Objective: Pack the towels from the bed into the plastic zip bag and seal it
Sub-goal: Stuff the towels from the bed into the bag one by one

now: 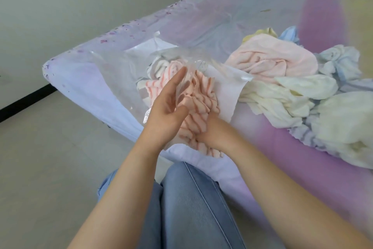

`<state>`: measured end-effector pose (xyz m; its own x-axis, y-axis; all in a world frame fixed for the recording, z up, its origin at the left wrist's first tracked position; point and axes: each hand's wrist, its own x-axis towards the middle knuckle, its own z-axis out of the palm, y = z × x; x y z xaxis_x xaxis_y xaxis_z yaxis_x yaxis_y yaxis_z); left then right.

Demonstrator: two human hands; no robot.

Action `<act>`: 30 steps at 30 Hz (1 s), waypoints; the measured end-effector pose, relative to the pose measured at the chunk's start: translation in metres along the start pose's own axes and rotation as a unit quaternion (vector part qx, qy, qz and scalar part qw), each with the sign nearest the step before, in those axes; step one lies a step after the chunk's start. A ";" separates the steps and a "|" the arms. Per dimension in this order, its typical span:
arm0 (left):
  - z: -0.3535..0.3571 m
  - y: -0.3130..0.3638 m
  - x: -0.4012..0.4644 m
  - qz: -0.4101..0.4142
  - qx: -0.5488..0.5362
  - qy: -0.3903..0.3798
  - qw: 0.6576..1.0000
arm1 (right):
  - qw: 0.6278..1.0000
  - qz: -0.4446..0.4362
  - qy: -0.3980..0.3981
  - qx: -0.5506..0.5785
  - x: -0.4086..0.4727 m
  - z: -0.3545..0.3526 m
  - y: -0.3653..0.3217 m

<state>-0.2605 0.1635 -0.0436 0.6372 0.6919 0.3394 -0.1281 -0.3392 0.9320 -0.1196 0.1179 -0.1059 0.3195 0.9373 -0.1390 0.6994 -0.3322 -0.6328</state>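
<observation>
We are seeing two bare forearms coming in from the bottom edge, with no sleeves showing on either. The left hand [167, 107] and the right hand [212, 133] are wearing no gloves, rings, watch or bracelet that we can make out. Below the arms we are looking at light blue jeans [193, 204] covering both legs, the denim showing a faded wash and a stitched seam running down the right thigh.
</observation>
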 end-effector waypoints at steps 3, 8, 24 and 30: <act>-0.001 0.000 0.000 -0.012 -0.075 0.017 0.997 | 0.997 0.006 0.071 0.010 0.038 0.004 -0.015; -0.008 0.005 0.002 -0.030 -0.173 0.026 0.984 | 0.988 0.004 0.049 0.147 0.076 -0.002 -0.034; 0.024 0.000 0.004 -0.032 -0.109 0.008 0.993 | 0.910 0.018 0.414 0.025 -0.017 -0.069 0.071; 0.024 0.006 0.002 -0.024 -0.103 0.019 0.994 | 0.924 0.242 0.234 -0.182 0.003 -0.094 0.120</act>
<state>-0.2413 0.1476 -0.0408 0.6182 0.7287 0.2947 -0.2535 -0.1701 0.9523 0.0249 0.0707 -0.1106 0.8330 0.5501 0.0597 0.5437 -0.7939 -0.2723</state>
